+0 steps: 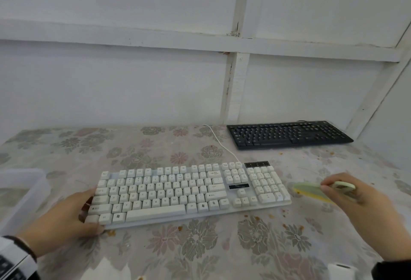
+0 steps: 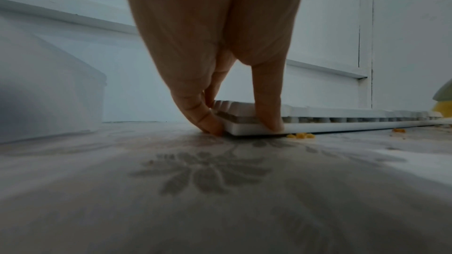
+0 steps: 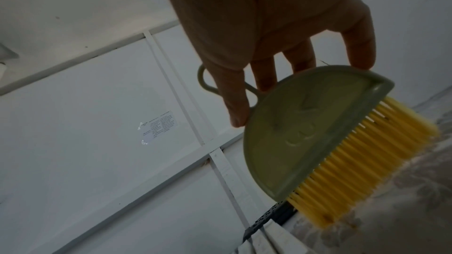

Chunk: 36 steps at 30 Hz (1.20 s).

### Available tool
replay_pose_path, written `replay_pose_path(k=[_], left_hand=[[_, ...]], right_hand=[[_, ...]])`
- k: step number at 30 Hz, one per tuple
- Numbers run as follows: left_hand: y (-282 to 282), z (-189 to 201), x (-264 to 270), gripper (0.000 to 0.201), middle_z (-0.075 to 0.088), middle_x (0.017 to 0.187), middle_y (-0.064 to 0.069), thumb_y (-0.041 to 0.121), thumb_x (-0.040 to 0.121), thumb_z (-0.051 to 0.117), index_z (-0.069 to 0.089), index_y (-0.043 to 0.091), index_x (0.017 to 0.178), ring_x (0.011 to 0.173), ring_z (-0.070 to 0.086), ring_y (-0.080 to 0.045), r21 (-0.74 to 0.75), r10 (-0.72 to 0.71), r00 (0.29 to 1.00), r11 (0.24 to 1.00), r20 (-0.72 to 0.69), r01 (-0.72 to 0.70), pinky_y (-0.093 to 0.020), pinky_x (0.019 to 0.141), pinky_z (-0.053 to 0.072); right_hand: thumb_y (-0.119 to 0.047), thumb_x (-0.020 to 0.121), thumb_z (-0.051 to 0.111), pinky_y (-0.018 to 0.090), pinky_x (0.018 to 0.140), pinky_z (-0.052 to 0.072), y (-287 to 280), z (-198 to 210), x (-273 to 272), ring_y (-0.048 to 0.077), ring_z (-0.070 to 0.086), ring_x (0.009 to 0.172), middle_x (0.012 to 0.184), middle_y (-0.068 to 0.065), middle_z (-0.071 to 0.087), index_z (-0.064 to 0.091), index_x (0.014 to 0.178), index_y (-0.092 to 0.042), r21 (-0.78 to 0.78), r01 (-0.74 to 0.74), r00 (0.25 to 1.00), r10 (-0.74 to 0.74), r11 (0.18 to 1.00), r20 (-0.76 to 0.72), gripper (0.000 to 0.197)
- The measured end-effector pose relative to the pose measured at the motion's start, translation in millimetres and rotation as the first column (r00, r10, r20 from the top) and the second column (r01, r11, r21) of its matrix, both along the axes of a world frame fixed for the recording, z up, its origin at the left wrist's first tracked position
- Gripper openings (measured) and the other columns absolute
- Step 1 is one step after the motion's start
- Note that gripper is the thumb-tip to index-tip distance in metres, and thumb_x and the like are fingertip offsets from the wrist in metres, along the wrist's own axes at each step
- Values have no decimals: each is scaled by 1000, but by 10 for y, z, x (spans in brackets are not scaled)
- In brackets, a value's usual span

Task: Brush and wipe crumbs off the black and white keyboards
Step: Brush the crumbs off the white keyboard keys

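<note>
While the left hand (image 1: 66, 215) grips the left end of the white keyboard (image 1: 189, 193), with its thumb on the front edge and its fingers (image 2: 210, 121) curled against the end, that end sits slightly raised off the floral tablecloth (image 1: 200, 248), as the left wrist view shows. Just beyond the keyboard's right end, the right hand (image 1: 355, 199) holds a small hand brush (image 3: 305, 134) with a pale green half-round body and yellow bristles; the fingertips pinch the body near its loop handle, and the bristles point down toward the cloth beside the number pad. Orange crumbs (image 1: 287, 222) lie scattered on the cloth in front of the white keyboard's right half, and a few more (image 2: 300, 135) lie right at its front edge near the left thumb. Behind the white keyboard and to its right, the black keyboard (image 1: 289, 134) lies flat against the white panelled wall (image 1: 133, 79). A white cable (image 1: 216, 140) runs back from the white keyboard toward that wall. Left of the white keyboard stands a translucent plastic container (image 1: 20, 190), and near its front right a white cylindrical object (image 1: 341, 269) shows at the picture's bottom edge.
</note>
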<state>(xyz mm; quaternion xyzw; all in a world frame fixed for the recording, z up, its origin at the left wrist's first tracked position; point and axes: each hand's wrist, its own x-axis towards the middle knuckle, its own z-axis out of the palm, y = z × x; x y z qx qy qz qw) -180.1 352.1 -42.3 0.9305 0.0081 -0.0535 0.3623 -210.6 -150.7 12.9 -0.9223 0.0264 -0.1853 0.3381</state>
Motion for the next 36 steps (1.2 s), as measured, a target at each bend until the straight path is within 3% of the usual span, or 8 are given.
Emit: replay_pose_path(k=[8, 13, 15, 18, 22, 26, 30, 36], left_hand=[[4, -17, 3, 66, 62, 98, 15, 17, 58, 87, 49, 36, 109, 87, 61, -6, 141, 26, 998, 990, -57, -18, -18, 67, 48], [-25, 3, -3, 68, 59, 106, 14, 31, 67, 80, 45, 32, 125, 91, 58, -3, 262, 6, 996, 965, -87, 17, -15, 72, 46], [-31, 21, -28, 66, 57, 110, 14, 38, 71, 75, 44, 28, 129, 93, 56, -1, 318, -9, 994, 947, -105, 42, -14, 76, 46], [-78, 59, -62, 72, 52, 118, 11, 42, 78, 68, 35, 22, 139, 99, 52, -2, 379, -31, 992, 922, -124, 76, -14, 84, 44], [-117, 127, -157, 77, 43, 127, 9, 47, 83, 60, 21, 21, 145, 102, 45, -3, 413, -49, 991, 906, -122, 96, -11, 79, 37], [-11, 359, -327, 88, 43, 120, 24, 70, 62, 63, 29, 40, 138, 102, 50, 5, 311, -134, 988, 938, -78, 152, -11, 83, 43], [355, 596, -474, 87, 38, 117, 42, 101, 32, 31, 36, 66, 111, 105, 45, 16, 202, -163, 986, 967, 29, 154, -11, 83, 47], [1213, 735, -666, 75, 34, 125, 45, 97, 45, 39, 17, 80, 115, 108, 46, 14, 198, -102, 992, 976, 72, 86, -21, 84, 47]], right_hand=[[-20, 87, 65, 16, 58, 38, -160, 4, 90, 12, 54, 76, 82, -21, 62, 59, 77, -46, 15, -30, 1000, 30, 999, 9, 28], [-36, 88, 62, 18, 58, 40, -151, 138, 43, 13, 60, 76, 83, -21, 63, 62, 90, -45, 63, -19, 1000, 20, 998, -7, 9], [-67, 79, 55, 25, 60, 45, -117, 186, 12, 6, 62, 77, 82, -18, 65, 62, 100, -45, 101, -10, 1000, 12, 995, -15, 31], [-62, 81, 54, 37, 54, 51, -178, 176, -22, 10, 65, 70, 81, -11, 69, 61, 104, -46, 92, 39, 999, -39, 995, -3, 29], [-99, 42, 44, 45, 54, 57, -113, 167, -37, 25, 69, 77, 87, -6, 71, 61, 109, -38, 170, 42, 997, -30, 984, -73, 92], [-94, 30, 60, 45, 56, 59, 570, 449, -22, 23, 71, 72, 83, 1, 73, 67, 92, -31, 345, -90, 992, 114, 934, -50, 89], [-85, 26, 71, 31, 48, 57, 1385, 685, 57, 17, 69, 63, 75, 5, 73, 70, 82, -29, 477, -272, 945, 327, 836, -33, 79], [-34, 70, 63, 26, 47, 53, 2533, 752, 361, 15, 64, 58, 70, 8, 69, 67, 96, -5, 566, -460, 819, 573, 684, -27, 39]])
